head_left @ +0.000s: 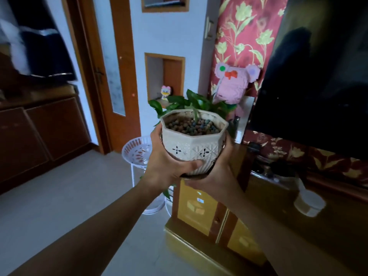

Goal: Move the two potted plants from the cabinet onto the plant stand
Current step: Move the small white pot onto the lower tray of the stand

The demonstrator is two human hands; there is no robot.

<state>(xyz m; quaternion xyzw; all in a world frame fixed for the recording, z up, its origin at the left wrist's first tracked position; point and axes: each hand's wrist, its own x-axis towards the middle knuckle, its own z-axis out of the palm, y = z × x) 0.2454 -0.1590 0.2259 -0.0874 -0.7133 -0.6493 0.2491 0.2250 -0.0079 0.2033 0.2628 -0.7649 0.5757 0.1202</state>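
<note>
A white octagonal potted plant [194, 140], filled with brown clay pebbles and carrying green leaves at its far side, is held in the air between both hands. My left hand [165, 162] wraps its left side with the thumb across the front. My right hand [217, 174] cups its right side and base. The pot hangs above the left end of the brown cabinet [278, 206]. The white metal plant stand [136, 151] is just left of and below the pot, its round top tier partly hidden by my left hand. Green leaves [168, 193] show lower on the stand.
A large dark television [318, 76] stands on the cabinet at the right. A pink block-built figure [233, 86] sits behind the pot. A white cup [308, 202] rests on the cabinet top. A wooden door [121, 76] and dark low cupboards [39, 136] lie to the left across grey floor.
</note>
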